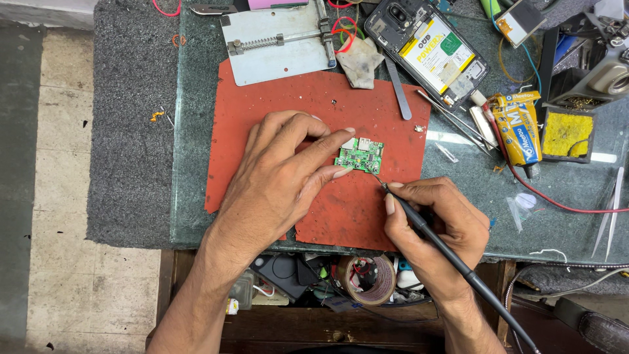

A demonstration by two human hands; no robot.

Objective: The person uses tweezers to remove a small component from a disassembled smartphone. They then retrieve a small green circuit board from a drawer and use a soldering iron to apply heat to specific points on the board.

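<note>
A small green circuit board (360,156) lies on a red mat (341,203) in the middle of the glass-topped bench. My left hand (282,174) rests on the mat, its index and middle fingertips pressing the board's left edge. My right hand (436,226) grips a black soldering iron (426,229) like a pen; its fine tip touches the board's lower right corner. The iron's cable runs off toward the lower right.
An opened phone (429,49) showing its battery lies at the back right, a metal board holder (278,42) at the back, a metal spudger (398,88) and tweezers (452,121) beside the mat, a yellow glue tube (517,128), a yellow sponge tray (567,134). A tape roll (368,278) sits in the drawer below.
</note>
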